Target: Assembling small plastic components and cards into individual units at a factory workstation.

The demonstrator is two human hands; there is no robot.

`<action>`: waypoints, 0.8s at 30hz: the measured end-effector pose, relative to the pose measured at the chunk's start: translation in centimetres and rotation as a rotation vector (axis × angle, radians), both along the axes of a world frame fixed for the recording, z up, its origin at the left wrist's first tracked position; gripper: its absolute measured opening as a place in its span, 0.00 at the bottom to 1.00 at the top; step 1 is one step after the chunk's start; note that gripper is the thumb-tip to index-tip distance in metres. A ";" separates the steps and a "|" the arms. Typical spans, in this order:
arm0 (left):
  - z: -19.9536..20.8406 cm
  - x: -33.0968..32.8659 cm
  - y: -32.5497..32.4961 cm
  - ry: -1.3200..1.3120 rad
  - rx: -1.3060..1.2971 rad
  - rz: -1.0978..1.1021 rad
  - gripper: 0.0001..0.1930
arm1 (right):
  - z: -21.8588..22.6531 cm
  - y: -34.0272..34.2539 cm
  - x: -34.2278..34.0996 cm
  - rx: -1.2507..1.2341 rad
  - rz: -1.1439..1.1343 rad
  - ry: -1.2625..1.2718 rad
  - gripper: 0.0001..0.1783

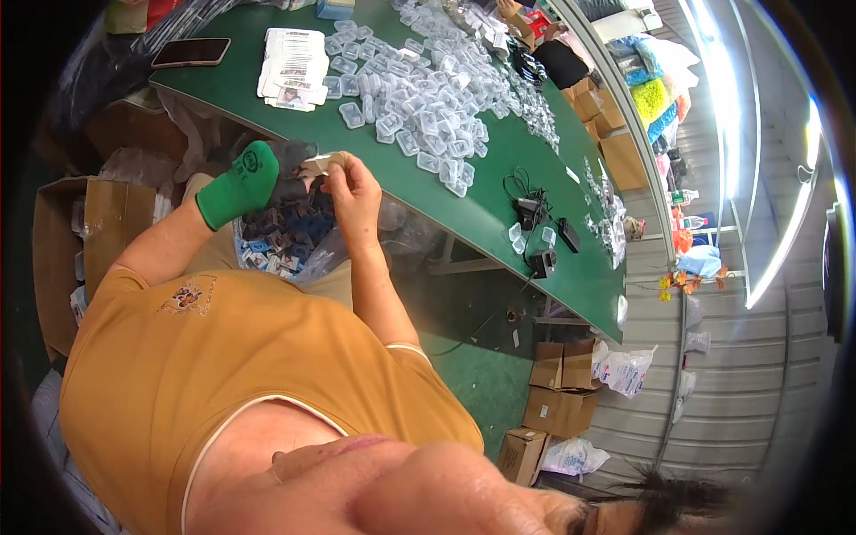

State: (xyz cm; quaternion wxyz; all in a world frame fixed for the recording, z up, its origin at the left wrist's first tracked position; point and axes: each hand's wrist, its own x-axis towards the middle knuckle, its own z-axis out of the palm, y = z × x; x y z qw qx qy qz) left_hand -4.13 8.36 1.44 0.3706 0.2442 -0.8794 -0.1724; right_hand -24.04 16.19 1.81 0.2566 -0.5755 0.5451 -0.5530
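Observation:
A green glove with dark grey fingers covers my left hand, which is raised just off the table's near edge. My bare right hand meets it there, thumb and forefinger pinching a small pale flat piece. The gloved fingers close around the other end of that piece; their tips are partly hidden. Below both hands, over my lap, a plastic-lined container holds many small dark and blue-white pieces. Close by on the table lies a stack of printed cards.
Small clear plastic boxes lie heaped across the green table. A phone rests at the far left corner. Black adapters and cables lie toward the right end. Cardboard boxes stand at my left and on the right floor.

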 end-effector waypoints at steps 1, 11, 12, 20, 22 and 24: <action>0.2 0.1 0.4 0.025 0.169 -0.057 0.26 | -0.2 -0.2 -0.4 0.094 0.078 -0.107 0.10; -3.9 -0.4 3.5 0.679 1.356 -0.014 0.26 | -0.1 -8.0 -2.5 -0.215 -0.184 0.946 0.26; -4.0 -0.1 3.5 0.682 1.354 -0.010 0.26 | -0.6 -8.3 -2.4 -0.134 -0.157 1.023 0.30; -5.0 1.0 3.1 0.434 1.064 -0.044 0.36 | -4.5 -2.8 -2.3 -0.376 -0.063 0.984 0.25; -8.9 0.6 2.0 0.300 0.541 0.069 0.38 | -4.3 -2.9 -2.6 -0.380 -0.063 0.857 0.23; -8.9 0.2 1.9 0.246 0.539 0.086 0.38 | -2.8 -3.3 -3.3 -0.442 -0.093 0.670 0.22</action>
